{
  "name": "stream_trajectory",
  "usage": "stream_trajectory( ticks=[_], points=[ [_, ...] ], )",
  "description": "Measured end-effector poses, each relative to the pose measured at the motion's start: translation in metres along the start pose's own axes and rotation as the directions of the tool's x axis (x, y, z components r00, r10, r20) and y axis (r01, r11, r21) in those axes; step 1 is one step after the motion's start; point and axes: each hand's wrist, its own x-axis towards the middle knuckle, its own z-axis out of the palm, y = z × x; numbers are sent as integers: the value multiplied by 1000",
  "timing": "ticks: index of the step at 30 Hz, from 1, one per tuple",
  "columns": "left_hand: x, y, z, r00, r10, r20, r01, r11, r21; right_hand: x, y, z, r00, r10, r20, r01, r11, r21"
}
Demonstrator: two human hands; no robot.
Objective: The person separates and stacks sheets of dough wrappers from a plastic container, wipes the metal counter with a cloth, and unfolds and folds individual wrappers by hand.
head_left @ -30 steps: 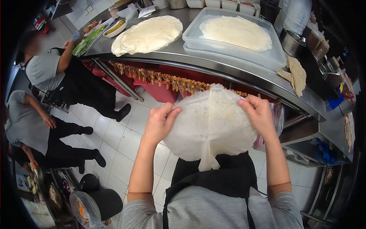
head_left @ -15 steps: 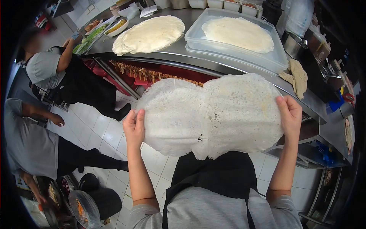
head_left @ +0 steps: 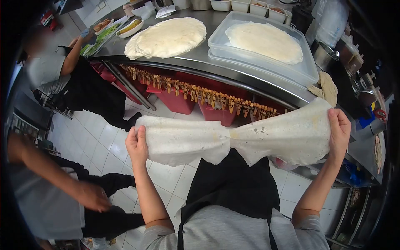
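Note:
A large, thin, whitish flatbread (head_left: 287,135) hangs stretched in the air between my two hands, in front of the counter. Its sheet is pinched narrow at the middle, with small dark holes and brownish specks. My left hand (head_left: 136,143) grips the left edge between thumb and fingers. At the far right edge, my right hand (head_left: 339,131) is closed on the sheet the same way. Beyond it on the counter lies a stack of flatbreads (head_left: 168,37). More flatbreads (head_left: 266,41) lie inside a clear plastic container (head_left: 306,75).
The steel counter (head_left: 166,62) runs across ahead, with wooden clothespins (head_left: 204,93) along its underside and red bins (head_left: 175,100) below. A crumpled beige cloth (head_left: 328,88) lies at its right. Two co-workers stand at left, one (head_left: 50,200) close by.
My hands have moved apart, and the flatbread has gone from two broad lobes to a stretched sheet, narrow in the middle. The nearer co-worker has come closer with an arm swung forward.

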Motion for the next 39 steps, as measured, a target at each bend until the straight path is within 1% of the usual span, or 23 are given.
stream_trajectory(
  ticks=[1,3,4,6,7,8,10,12,13,14,16,18,20,23,26,28,29,31,34,35,37,38,39],
  points=[
    [-1,-3,-2,1000,9,-12,-8,1000,19,2,-6,-1,1000,-18,17,18,999,-35],
    [-2,-8,-3,999,33,-30,-32,998,47,9,-18,2,999,-30,-33,30,999,-13],
    [-1,-10,-6,997,42,-62,-36,995,97,13,-23,1,997,-42,-64,42,999,-6],
    [-2,-14,-20,989,67,-129,-41,981,190,22,-30,-14,997,-51,-49,50,999,-15],
    [-4,-25,-30,989,12,-144,17,980,197,29,-34,-19,997,-60,-43,59,998,-18],
    [-7,-35,-39,986,-43,-159,76,976,204,34,-46,-14,996,-86,26,88,994,-70],
    [-12,-39,-46,984,-148,-99,169,951,260,42,-80,17,980,-112,166,140,976,-169],
    [-18,-43,-39,984,-156,-91,176,944,279,58,-110,43,914,-175,367,270,937,-224],
    [-21,-46,-36,983,-161,-88,180,940,290,75,-119,55,824,-290,487,454,852,-260],
    [-24,-52,-35,980,-182,-78,197,938,286,96,-129,64,704,-374,604,622,734,-270],
    [-28,-63,-32,972,-226,-62,235,932,276,151,-143,79,623,-399,673,635,760,-137],
    [-31,-61,-27,973,-223,-65,232,940,252,186,-171,102,827,-290,481,416,892,-178],
    [-34,-60,-27,973,-216,-74,228,945,235,214,-190,117,879,-310,361,366,926,-96],
    [-39,-59,-35,973,-211,-95,228,946,232,261,-161,126,908,-286,307,231,952,204],
    [-45,-65,-48,969,-222,-108,243,940,242,289,-90,118,942,-137,307,104,987,120],
    [-48,-72,-53,968,-223,-115,244,941,236,281,-51,108,949,90,303,-85,996,-30],
    [-47,-70,-53,966,-231,-113,251,942,223,284,-21,101,948,128,290,-103,990,-101],
    [-47,-63,-50,962,-249,-111,267,943,199,271,0,86,847,384,367,-302,916,-263],
    [-38,-59,-39,969,-233,-81,242,959,148,260,10,81,838,464,288,-358,865,-352],
    [-33,-56,-35,974,-221,-47,226,958,177,259,9,80,861,435,265,-328,871,-365],
    [-14,-29,-22,979,-203,23,192,952,237,255,-9,75,807,457,374,-318,870,-376],
    [-5,-13,-11,981,-191,39,180,965,192,255,-16,74,776,463,429,-309,871,-382],
    [4,5,2,983,-176,52,167,975,145,253,-21,76,777,493,391,-233,803,-549]
  ],
)
